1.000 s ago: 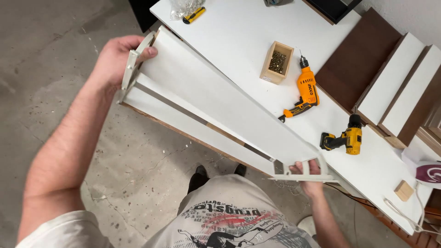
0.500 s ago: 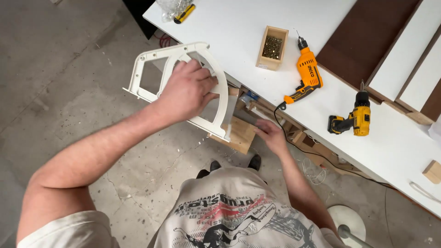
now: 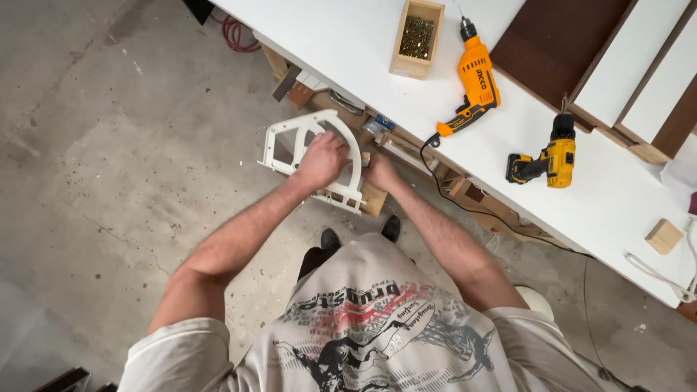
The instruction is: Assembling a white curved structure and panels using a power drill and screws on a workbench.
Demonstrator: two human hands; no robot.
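Both arms down, hands gripping white frame

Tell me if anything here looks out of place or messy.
Nothing is spilled or broken. Slightly untidy: the orange corded drill lies on the white table with its cord trailing over the edge toward the floor. The left hand grips a white curved frame below the table edge, the right hand beside it.
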